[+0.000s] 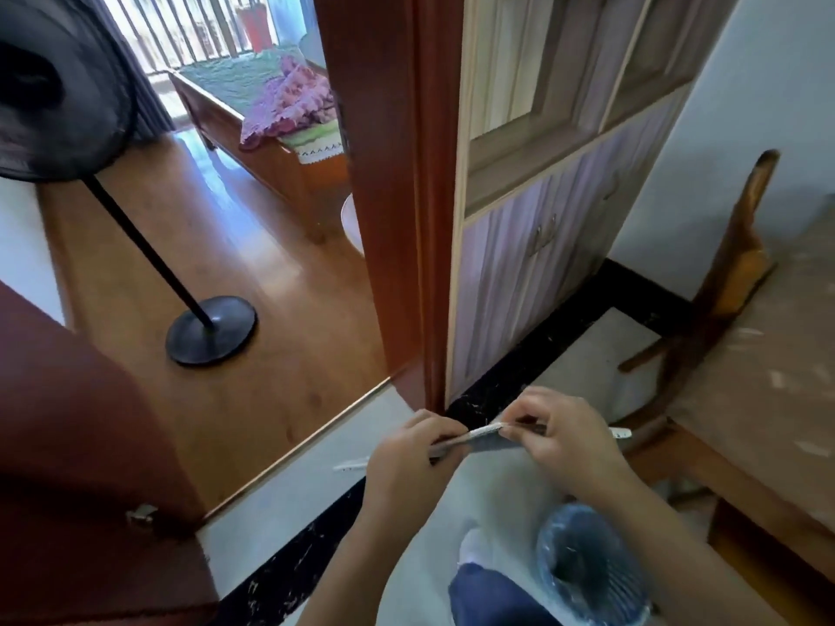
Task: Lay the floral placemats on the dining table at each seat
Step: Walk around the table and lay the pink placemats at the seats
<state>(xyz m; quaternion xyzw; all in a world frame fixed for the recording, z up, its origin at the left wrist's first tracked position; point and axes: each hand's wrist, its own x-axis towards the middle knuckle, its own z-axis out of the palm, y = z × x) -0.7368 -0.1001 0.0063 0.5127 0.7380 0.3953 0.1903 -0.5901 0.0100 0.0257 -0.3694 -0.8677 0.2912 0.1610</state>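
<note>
Beside dining table (763,390), both hands held placemats (485,433) edge-on. Left hand (409,458) and right hand (565,438) were pinched shut on stack edge, likely peeling one off. None laid yet.

Both hands, left hand (409,454) and right hand (565,438), pinch the placemats (485,433) (seen edge-on) beside the dining table (768,377).

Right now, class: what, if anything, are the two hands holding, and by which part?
Both hands hold a thin, flat stack seen edge-on, probably the placemats. The left hand and right hand pinch its near edge, fingers on top.
</note>
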